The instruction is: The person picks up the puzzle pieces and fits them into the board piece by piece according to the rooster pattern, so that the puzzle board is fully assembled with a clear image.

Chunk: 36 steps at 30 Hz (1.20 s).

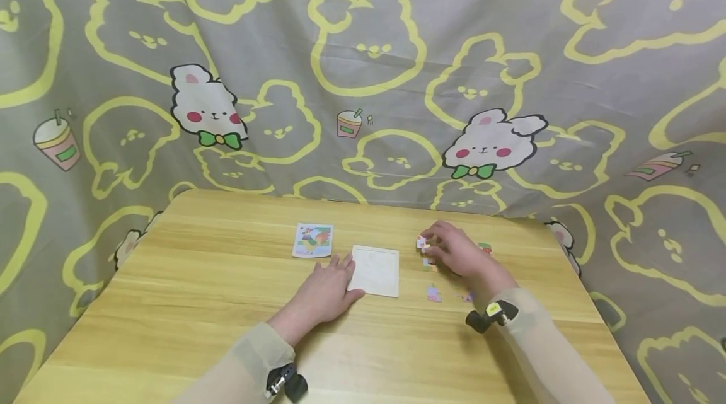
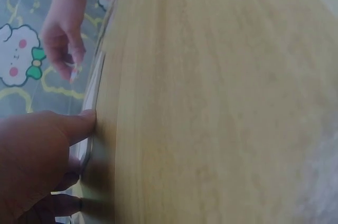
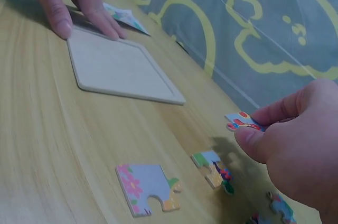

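Observation:
My right hand (image 1: 456, 249) pinches a jigsaw puzzle piece (image 3: 240, 120) between thumb and fingers, raised over the table; the piece shows red and yellow on pale blue. Beneath it lies a green, white and tan piece (image 3: 211, 167). A lilac piece with pink flowers (image 3: 140, 187) lies nearer the front. At the centre sits a square, pale puzzle tray (image 1: 374, 271) with a raised rim and bare inside. My left hand (image 1: 329, 290) rests at the tray's left side, fingers extended on the rim and thumb at the near corner.
A square picture card (image 1: 314, 240) with a colourful bird lies left of the tray. More loose pieces, one purple (image 1: 467, 297) and one green and red (image 1: 484, 247), lie around my right hand. A patterned grey curtain (image 1: 391, 108) hangs behind the wooden table (image 1: 198, 303).

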### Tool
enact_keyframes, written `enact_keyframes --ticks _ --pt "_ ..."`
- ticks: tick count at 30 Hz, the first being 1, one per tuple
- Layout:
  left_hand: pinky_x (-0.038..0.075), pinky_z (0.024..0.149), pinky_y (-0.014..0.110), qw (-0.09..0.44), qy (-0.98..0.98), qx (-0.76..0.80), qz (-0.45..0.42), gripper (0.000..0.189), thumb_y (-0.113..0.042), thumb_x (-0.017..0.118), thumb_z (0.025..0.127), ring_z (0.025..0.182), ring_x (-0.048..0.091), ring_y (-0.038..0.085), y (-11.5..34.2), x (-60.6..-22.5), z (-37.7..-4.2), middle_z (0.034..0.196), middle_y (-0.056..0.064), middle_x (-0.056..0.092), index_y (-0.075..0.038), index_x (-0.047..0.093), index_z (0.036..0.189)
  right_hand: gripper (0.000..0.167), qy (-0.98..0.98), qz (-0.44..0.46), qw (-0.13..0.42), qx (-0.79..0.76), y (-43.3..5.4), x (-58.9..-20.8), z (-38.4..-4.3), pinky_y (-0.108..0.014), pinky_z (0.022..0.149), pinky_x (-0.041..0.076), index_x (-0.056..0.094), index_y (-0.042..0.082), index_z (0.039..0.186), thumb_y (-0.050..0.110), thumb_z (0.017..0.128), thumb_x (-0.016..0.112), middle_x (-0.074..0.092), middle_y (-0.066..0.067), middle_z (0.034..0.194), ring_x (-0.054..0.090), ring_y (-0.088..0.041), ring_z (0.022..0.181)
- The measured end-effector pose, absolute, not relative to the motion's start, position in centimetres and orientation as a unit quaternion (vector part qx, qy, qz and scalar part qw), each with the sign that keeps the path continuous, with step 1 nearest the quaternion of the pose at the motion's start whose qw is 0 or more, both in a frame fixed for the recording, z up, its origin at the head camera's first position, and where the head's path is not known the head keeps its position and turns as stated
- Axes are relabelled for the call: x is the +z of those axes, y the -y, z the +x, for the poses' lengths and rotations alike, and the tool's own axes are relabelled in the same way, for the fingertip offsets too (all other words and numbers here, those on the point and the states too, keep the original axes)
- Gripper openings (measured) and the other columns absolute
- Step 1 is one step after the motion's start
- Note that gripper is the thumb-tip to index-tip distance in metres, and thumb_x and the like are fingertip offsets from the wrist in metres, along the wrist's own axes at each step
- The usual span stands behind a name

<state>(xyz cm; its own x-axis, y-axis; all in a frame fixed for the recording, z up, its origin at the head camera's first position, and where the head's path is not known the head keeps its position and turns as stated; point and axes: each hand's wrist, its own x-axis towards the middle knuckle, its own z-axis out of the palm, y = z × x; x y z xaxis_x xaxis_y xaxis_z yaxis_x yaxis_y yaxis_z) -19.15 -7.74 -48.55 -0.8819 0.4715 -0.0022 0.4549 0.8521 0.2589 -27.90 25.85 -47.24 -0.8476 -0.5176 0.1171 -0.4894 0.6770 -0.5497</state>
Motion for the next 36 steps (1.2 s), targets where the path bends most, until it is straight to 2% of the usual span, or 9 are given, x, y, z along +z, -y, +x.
enact_keyframes --ticks 5,13,21,29,36 --pt "0.041 0.109 0.071 0.031 -0.962 0.122 0.241 0.07 -0.047 0.064 0.105 0.144 0.046 0.049 7.8 -48.5 -19.1 0.16 0.021 0.046 0.007 0.055 0.149 0.032 -0.915 -0.278 0.035 -0.289 -24.9 -46.7 -27.7 -0.044 0.089 0.054 0.066 0.004 0.133 0.013 0.103 0.071 0.06 -0.004 0.121 0.062 -0.018 0.096" --pt "0.042 0.108 0.07 0.026 -0.965 0.107 0.238 0.071 -0.049 0.063 0.105 0.143 0.047 0.048 7.8 -48.7 -19.2 0.16 0.02 0.048 0.006 0.056 0.149 0.032 -0.907 -0.312 0.026 -0.28 -23.0 -46.2 -27.3 -0.046 0.095 0.056 0.067 0.004 0.133 0.013 0.103 0.072 0.062 -0.004 0.123 0.066 -0.025 0.107" --pt "0.041 0.109 0.07 0.027 -0.966 0.114 0.231 0.071 -0.05 0.064 0.104 0.143 0.047 0.048 7.7 -48.6 -19.1 0.159 0.02 0.049 0.005 0.056 0.149 0.031 -0.901 -0.336 0.009 -0.273 -21.1 -46.3 -26.9 -0.051 0.097 0.05 0.069 0.005 0.129 0.012 0.099 0.076 0.066 -0.004 0.119 0.065 -0.025 0.104" --pt "0.041 0.108 0.071 0.019 -0.967 0.135 0.217 0.07 -0.048 0.066 0.103 0.141 0.049 0.049 7.5 -48.7 -18.9 0.156 0.022 0.051 0.006 0.059 0.146 0.033 -0.902 -0.345 0.012 -0.258 -19.8 -46.8 -27.1 -0.053 0.101 0.045 0.07 0.006 0.132 0.016 0.101 0.074 0.066 -0.002 0.122 0.064 -0.023 0.11" --pt "0.04 0.109 0.071 0.018 -0.967 0.143 0.21 0.07 -0.048 0.067 0.103 0.142 0.048 0.048 7.5 -48.8 -18.8 0.156 0.022 0.051 0.006 0.059 0.146 0.033 -0.895 -0.352 0.009 -0.272 -18.6 -47.1 -26.9 -0.052 0.099 0.043 0.07 0.004 0.131 0.013 0.1 0.075 0.065 -0.005 0.122 0.062 -0.025 0.114"
